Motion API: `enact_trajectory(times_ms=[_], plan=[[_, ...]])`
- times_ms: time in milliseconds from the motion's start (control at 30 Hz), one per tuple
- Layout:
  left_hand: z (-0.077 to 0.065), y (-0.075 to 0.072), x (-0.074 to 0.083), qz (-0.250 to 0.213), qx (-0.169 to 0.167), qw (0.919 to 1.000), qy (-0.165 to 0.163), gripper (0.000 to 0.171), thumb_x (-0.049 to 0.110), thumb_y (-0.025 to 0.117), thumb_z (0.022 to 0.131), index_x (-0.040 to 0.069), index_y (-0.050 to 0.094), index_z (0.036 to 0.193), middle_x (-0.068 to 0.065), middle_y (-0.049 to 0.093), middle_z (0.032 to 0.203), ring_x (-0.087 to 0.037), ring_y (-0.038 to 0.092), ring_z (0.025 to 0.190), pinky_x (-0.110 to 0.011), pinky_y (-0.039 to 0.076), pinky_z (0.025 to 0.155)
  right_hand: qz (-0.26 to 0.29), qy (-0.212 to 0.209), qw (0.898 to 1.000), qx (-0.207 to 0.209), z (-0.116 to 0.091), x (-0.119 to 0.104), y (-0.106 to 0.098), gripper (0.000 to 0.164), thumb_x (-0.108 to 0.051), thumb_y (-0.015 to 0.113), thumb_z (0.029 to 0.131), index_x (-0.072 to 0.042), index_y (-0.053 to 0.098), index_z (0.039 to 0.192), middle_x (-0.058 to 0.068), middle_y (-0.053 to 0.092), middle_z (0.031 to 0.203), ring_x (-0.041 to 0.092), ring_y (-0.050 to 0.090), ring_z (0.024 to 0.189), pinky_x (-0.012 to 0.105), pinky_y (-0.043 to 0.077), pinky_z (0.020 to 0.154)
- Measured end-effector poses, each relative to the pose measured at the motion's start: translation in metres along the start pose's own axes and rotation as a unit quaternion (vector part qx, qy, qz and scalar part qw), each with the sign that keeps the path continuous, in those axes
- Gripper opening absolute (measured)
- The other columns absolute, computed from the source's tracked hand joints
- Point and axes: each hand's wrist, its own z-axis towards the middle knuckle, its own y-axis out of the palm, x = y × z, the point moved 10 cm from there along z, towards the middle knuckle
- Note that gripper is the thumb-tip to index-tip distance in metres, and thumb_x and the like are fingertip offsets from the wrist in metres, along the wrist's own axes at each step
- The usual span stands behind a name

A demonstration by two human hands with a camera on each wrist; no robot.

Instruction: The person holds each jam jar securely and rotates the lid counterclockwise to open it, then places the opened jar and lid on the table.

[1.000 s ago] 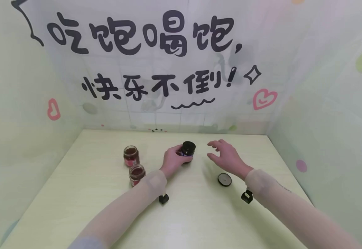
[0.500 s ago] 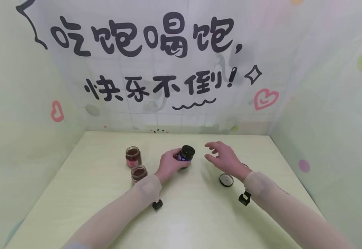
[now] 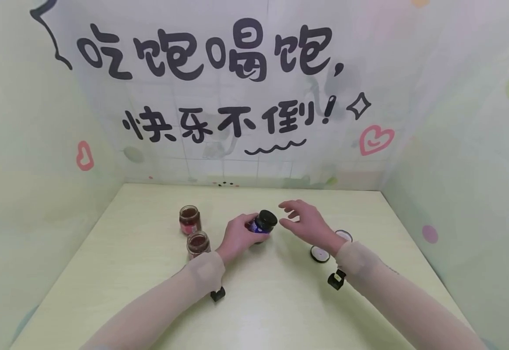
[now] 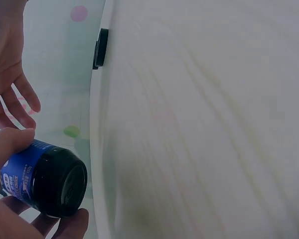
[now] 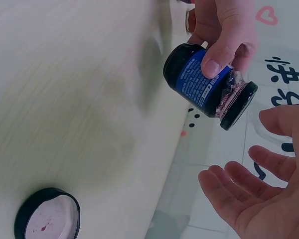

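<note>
My left hand [image 3: 236, 236] grips a dark jar [image 5: 194, 79] with a blue label, thumb on one side and fingers on the other. The jar is held up off the table, its black lid [image 3: 268, 218] leaning toward my right hand. That right hand [image 3: 307, 223] hovers just beside the lid, fingers spread and loosely bent, holding nothing. In the right wrist view a gap shows between its fingertips and the lid, and crinkled film lies around the jar's neck. The left wrist view shows the jar's dark base [image 4: 72, 186].
Two lidless glass jars with reddish-brown contents stand left of my left hand, one farther back [image 3: 190, 221] and one nearer [image 3: 198, 243]. Two loose lids lie inside-up by my right wrist, one nearer [image 3: 320, 254] and one partly hidden [image 3: 344, 236]. Printed walls surround the table [image 3: 254, 301].
My right hand has moved left, closer to the jar's lid. My left hand has tipped the jar toward it. A second loose lid has come into sight behind my right wrist.
</note>
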Motion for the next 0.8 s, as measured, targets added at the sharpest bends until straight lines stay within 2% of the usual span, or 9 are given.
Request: enact_trajectory(times_ms=[200, 400, 533, 700, 800], plan=[[-0.008, -0.004, 0.007, 0.022, -0.003, 0.9996, 0.02, 0.071, 0.03, 0.092, 0.073, 0.013, 0.065, 0.136, -0.004, 0.064, 0.108, -0.021, 0.062, 0.098, -0.04, 0.052, 0.088, 0.021, 0.022, 0.999, -0.02, 0.001, -0.001, 0.008, 0.043, -0.029, 0.07, 0.096, -0.017, 0.06, 0.136, 0.002, 0.063, 0.121, 0.018, 0.066, 0.102, 0.036, 0.056, 0.083], [-0.019, -0.008, 0.018, 0.055, 0.015, 0.9969, 0.054, 0.066, 0.031, 0.091, 0.073, 0.014, 0.067, 0.132, -0.003, 0.062, 0.104, -0.021, 0.059, 0.095, -0.04, 0.051, 0.085, 0.057, 0.044, 0.997, -0.034, 0.0, 0.002, 0.015, 0.042, -0.032, 0.07, 0.096, -0.021, 0.061, 0.136, -0.001, 0.065, 0.124, 0.017, 0.066, 0.104, 0.037, 0.055, 0.084], [-0.026, -0.01, 0.026, 0.071, 0.027, 0.9947, 0.069, 0.06, 0.029, 0.091, 0.072, 0.015, 0.07, 0.127, -0.003, 0.061, 0.102, -0.022, 0.057, 0.094, -0.041, 0.05, 0.084, 0.075, 0.052, 0.995, -0.041, -0.001, 0.001, 0.018, 0.041, -0.031, 0.07, 0.096, -0.021, 0.061, 0.135, 0.002, 0.066, 0.124, 0.02, 0.067, 0.104, 0.04, 0.055, 0.085], [-0.032, -0.01, 0.03, 0.088, 0.033, 0.993, 0.072, 0.058, 0.028, 0.092, 0.071, 0.017, 0.071, 0.124, -0.001, 0.063, 0.101, -0.02, 0.057, 0.093, -0.04, 0.049, 0.084, 0.089, 0.055, 0.993, -0.056, -0.001, -0.002, 0.022, 0.041, -0.032, 0.068, 0.097, -0.02, 0.062, 0.135, 0.005, 0.068, 0.122, 0.022, 0.067, 0.104, 0.042, 0.055, 0.084], [-0.034, -0.01, 0.03, 0.096, 0.034, 0.9921, 0.074, 0.057, 0.028, 0.092, 0.071, 0.017, 0.071, 0.123, 0.0, 0.064, 0.1, -0.02, 0.056, 0.092, -0.039, 0.048, 0.083, 0.093, 0.058, 0.992, -0.062, -0.001, -0.004, 0.025, 0.04, -0.035, 0.068, 0.096, -0.021, 0.063, 0.134, 0.002, 0.068, 0.118, 0.02, 0.067, 0.1, 0.04, 0.055, 0.081]])
